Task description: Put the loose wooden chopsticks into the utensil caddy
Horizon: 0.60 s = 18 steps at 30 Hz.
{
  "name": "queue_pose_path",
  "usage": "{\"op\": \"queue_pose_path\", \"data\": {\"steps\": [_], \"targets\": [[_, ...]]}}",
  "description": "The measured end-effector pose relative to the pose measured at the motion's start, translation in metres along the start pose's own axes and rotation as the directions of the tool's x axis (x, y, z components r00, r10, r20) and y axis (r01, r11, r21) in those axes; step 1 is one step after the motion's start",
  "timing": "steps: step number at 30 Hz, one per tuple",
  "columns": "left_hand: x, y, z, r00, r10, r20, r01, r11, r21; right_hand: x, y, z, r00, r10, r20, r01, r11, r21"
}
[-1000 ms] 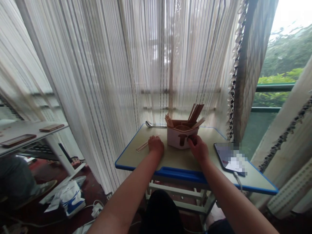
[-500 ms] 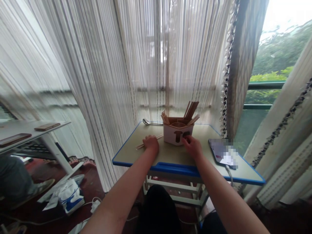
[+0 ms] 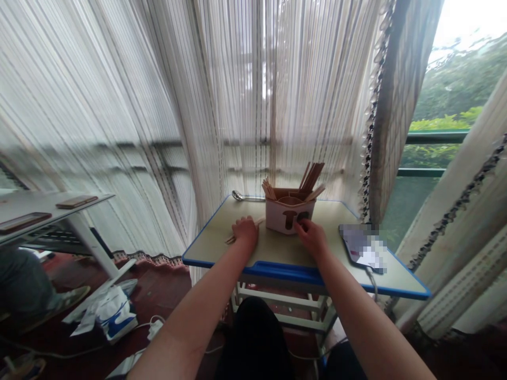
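Note:
A pair of light wooden chopsticks [image 3: 261,219] lies low over the desk, with my left hand [image 3: 245,230] closed around its middle. Only the ends show on either side of the fist. To the right stands a pale pink utensil holder [image 3: 275,217] with brown shapes on its front. Light sticks [image 3: 268,189] poke out at its left, and a bundle of dark brown chopsticks [image 3: 312,177] leans out at the back right. My right hand [image 3: 312,235] is at the holder's front right, fingers curled against or just before it; what they pinch, if anything, is hidden.
A metal slotted spoon [image 3: 237,196] lies behind the holder at the back left of the blue-edged desk [image 3: 214,237]. A phone [image 3: 360,248] with a cable is at the right. Curtains [image 3: 245,105] hang behind; another table [image 3: 79,208] stands left, with a person's leg [image 3: 27,279] beneath.
The chopsticks have shifted under my left hand, and less of their left end sticks out. The right hand stays beside the holder. The curtain at the left has swung outward.

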<state>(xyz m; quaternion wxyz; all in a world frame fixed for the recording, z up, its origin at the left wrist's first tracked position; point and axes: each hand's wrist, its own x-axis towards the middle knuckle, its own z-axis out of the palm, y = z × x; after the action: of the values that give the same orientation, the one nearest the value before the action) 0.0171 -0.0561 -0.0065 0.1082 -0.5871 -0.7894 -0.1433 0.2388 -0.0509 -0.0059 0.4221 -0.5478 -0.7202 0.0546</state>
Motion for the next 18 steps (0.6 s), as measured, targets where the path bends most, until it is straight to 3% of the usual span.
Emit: {"op": "queue_pose_path", "data": {"steps": [8, 18], "targets": [[0.004, -0.001, 0.005, 0.999, 0.031, -0.034, -0.031, 0.999, 0.008, 0.0, 0.001, 0.002, 1.0, -0.009, -0.001, 0.009, 1.0, 0.027], [0.0, 0.003, -0.004, 0.965, -0.028, -0.259, 0.004, 0.996, -0.091, -0.001, -0.001, 0.002, 0.997, -0.057, 0.051, 0.054, 0.998, 0.042]]}}
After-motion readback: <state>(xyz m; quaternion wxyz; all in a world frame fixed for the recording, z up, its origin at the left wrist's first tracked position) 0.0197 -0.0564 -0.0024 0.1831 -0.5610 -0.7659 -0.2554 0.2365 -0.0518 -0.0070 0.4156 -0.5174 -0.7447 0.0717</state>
